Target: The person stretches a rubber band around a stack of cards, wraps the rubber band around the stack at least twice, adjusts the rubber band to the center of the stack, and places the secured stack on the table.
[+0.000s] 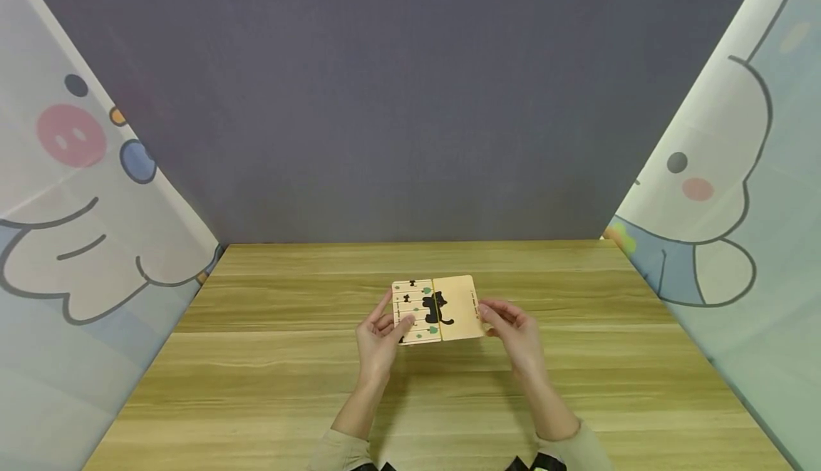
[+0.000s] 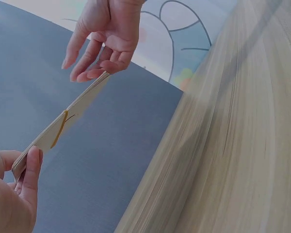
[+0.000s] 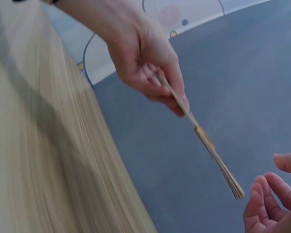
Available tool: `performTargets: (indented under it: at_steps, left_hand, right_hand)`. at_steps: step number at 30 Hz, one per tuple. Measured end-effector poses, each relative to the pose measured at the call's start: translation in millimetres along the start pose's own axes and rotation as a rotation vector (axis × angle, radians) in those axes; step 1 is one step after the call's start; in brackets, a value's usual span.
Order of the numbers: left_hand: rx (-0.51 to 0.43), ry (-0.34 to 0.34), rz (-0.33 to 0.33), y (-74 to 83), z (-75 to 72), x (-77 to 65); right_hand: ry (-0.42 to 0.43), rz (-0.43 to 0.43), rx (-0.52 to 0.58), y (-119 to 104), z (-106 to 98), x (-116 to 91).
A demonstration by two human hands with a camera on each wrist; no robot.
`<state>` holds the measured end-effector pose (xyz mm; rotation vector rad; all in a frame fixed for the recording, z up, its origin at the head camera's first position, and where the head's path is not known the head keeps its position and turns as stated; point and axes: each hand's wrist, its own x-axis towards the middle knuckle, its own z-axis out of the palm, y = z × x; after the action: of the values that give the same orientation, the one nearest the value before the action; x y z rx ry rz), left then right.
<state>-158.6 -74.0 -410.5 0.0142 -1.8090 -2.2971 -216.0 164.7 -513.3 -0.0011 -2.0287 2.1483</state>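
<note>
A small notebook (image 1: 462,307) with a black cat on its cream and striped cover is held up over the table. A yellow elastic band (image 2: 59,128) runs round its middle, and thin layers show along its edge. My left hand (image 1: 378,343) grips the striped end, thumb on the cover and fingers behind. At the plain end is my right hand (image 1: 516,332), its thumb and fingers spread apart. In the right wrist view, the right fingers (image 3: 271,201) stand just beyond the notebook's end, with a gap to the thumb.
A wood-grain table (image 1: 269,371) lies under both hands. Behind it rises a dark grey panel (image 1: 410,100). Pale cartoon-printed sheets (image 1: 725,257) flank the table on both sides.
</note>
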Motion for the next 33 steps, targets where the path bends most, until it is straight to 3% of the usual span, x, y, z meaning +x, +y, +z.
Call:
performTargets:
  at_steps: [2, 4, 7, 8, 11, 15, 23, 27, 33]
  left_hand:
    - [0.001, 0.000, -0.001, -0.2, -0.2, -0.2]
    - [0.002, 0.000, 0.001, -0.5, -0.2, -0.2]
    - [0.002, 0.001, 0.002, -0.6, 0.3, 0.0]
    - [0.001, 0.000, 0.002, -0.7, 0.6, 0.0]
    - [-0.003, -0.001, -0.002, -1.1, 1.6, 0.1]
    - [-0.007, -0.006, -0.008, -2.2, 2.9, 0.5]
    - [0.031, -0.016, -0.025, -9.5, 2.4, 2.4]
    - [0.071, -0.021, -0.006, -14.9, 1.2, 7.1]
    - [0.109, -0.046, -0.006, -23.7, -2.2, 17.7]
  right_hand:
    - [-0.022, -0.042, 0.027, -29.2, 4.8, -9.4]
    - [-0.031, -0.068, 0.041, -40.5, 5.1, -11.7]
    - [-0.025, -0.048, 0.027, -51.3, 6.6, -12.1]
    - [0.000, -0.028, -0.009, -43.0, 5.1, -6.9]
    - [0.010, -0.019, -0.050, -49.5, 9.5, -5.6]
    - [-0.046, -0.072, -0.012, -61.5, 15.6, -7.9]
    - [0.040, 0.102, -0.147, -99.9, 37.0, -20.9]
    - [0.049, 0.098, -0.143, -80.0, 33.6, -10.7]
    - [0.034, 0.078, -0.108, 6.3, 13.8, 30.2]
